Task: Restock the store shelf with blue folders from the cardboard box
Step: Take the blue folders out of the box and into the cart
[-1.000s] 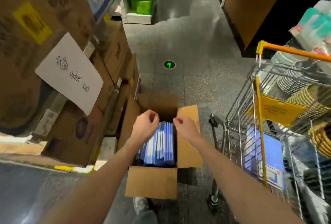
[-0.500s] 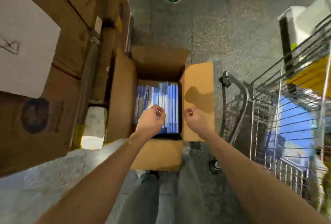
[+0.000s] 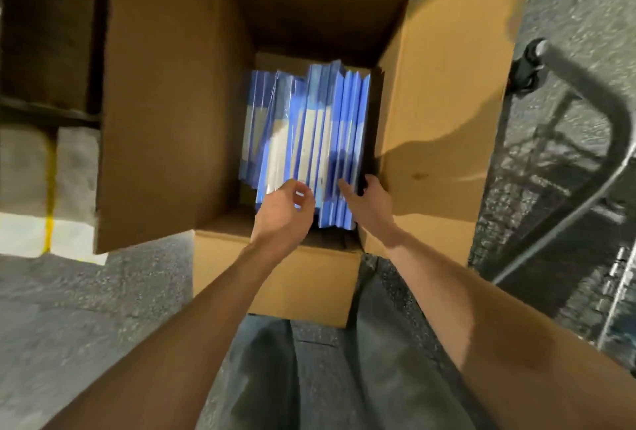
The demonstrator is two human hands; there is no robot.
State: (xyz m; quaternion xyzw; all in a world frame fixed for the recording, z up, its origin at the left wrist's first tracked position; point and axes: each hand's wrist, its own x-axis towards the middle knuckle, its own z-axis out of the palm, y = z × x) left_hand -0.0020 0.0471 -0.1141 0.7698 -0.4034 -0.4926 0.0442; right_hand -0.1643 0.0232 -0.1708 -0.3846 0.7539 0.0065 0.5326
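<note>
An open cardboard box (image 3: 447, 103) stands on the floor just below me, its flaps folded out. Several blue folders (image 3: 309, 127) stand on edge inside it, packed side by side and leaning slightly. My left hand (image 3: 285, 213) is at the near end of the stack, fingers loosely curled against the folder edges. Over the right-hand folders is my right hand (image 3: 370, 202), thumb on their near edge and fingers reaching down between them and the box wall. Neither hand has lifted a folder. No shelf is in view.
The dark metal frame of a cart (image 3: 585, 189) stands close on the right. Stacked brown cartons (image 3: 44, 34) fill the left side, beside the box's left flap (image 3: 165, 103). My legs in dark trousers (image 3: 344, 378) are right behind the box on the speckled grey floor.
I have bent down closer over the box. Both hands have dropped from above the folders onto their near ends, and the right hand's fingers have spread apart.
</note>
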